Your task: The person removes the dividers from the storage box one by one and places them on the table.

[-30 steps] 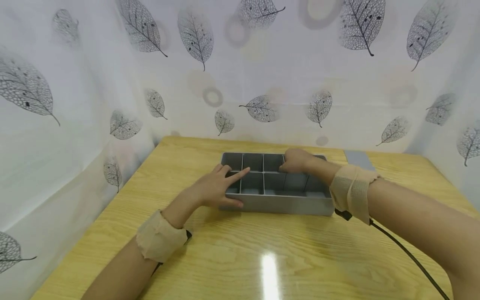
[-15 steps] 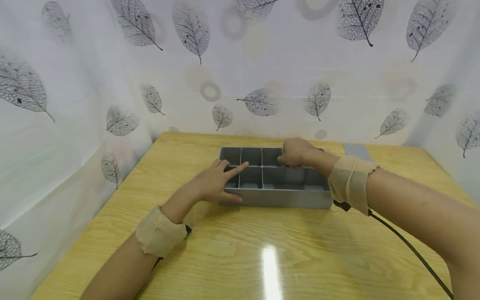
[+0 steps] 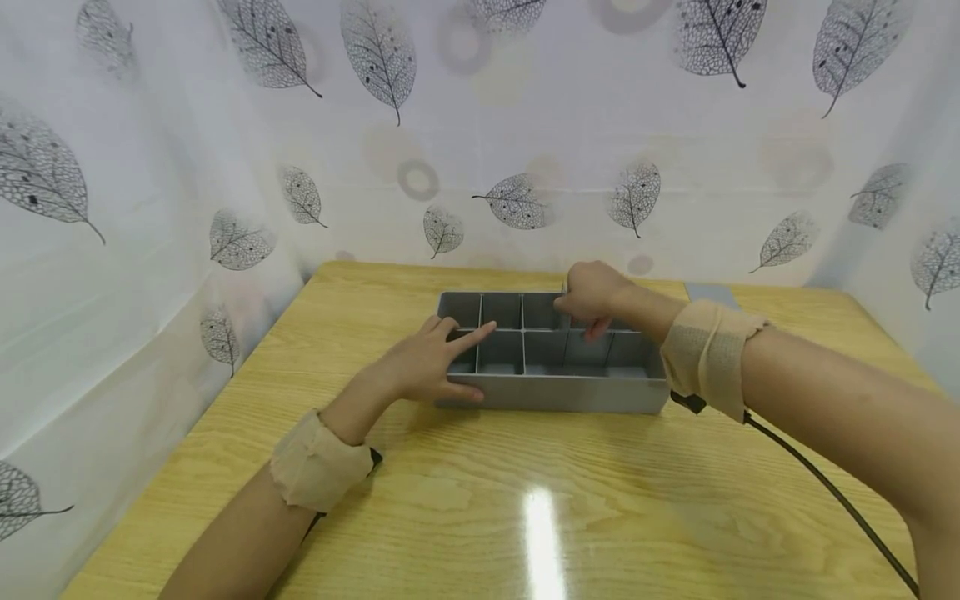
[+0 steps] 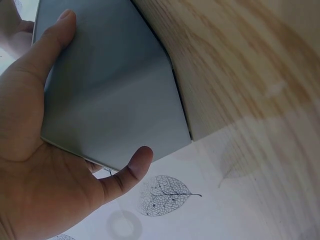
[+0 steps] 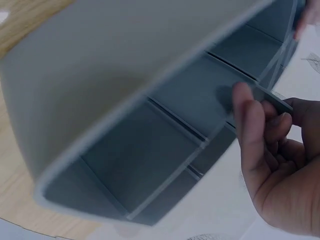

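Note:
A grey divided box sits on the wooden table, its compartments in two rows. My left hand spreads over its left end: the thumb lies along the front wall and the index finger stretches over the compartments. In the left wrist view, the little finger lies by the end wall. At the back row, right of middle, my right hand pinches a thin grey divider between thumb and fingers. The divider's top edge stands above the box's back rim in the head view. The right hand hides some back compartments.
A leaf-patterned curtain hangs behind and at both sides of the table. A grey strip lies at the back right. A black cable trails from the right wrist band.
My right hand has risen a little relative to the box, with the divider now showing above the back rim. My left hand has stayed on the box's left end. The head view has tilted slightly.

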A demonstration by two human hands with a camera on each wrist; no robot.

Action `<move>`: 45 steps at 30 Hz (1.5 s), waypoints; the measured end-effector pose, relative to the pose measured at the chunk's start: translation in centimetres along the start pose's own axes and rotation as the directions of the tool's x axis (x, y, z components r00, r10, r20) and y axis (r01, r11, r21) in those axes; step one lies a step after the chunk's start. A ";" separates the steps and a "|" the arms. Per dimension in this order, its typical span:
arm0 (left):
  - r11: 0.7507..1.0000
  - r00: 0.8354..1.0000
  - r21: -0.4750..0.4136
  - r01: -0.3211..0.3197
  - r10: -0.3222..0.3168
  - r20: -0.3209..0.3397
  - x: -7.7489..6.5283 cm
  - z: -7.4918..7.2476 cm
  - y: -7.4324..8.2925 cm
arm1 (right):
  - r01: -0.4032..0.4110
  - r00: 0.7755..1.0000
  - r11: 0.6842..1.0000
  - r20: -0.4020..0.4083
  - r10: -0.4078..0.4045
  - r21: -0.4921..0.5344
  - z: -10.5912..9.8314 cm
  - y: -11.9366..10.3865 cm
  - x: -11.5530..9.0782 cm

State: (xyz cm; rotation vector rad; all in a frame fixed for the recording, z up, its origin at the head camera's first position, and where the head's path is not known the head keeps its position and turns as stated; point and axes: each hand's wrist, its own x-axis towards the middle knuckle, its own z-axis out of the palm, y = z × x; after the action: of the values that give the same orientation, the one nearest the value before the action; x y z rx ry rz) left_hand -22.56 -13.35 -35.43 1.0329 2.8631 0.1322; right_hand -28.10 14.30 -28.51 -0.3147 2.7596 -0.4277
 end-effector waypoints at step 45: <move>1.000 1.000 -0.009 -0.003 0.003 0.004 0.1 0.0 0.0 | 0.000 0.996 0.992 0.092 -0.012 0.128 0.4 0.9 -0.4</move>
State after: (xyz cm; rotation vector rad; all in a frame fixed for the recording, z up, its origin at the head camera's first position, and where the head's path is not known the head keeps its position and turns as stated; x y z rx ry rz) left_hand -22.67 -13.29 -35.48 1.0349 2.8546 0.1431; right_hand -27.79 15.13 -29.05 -0.3035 2.6276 -0.5738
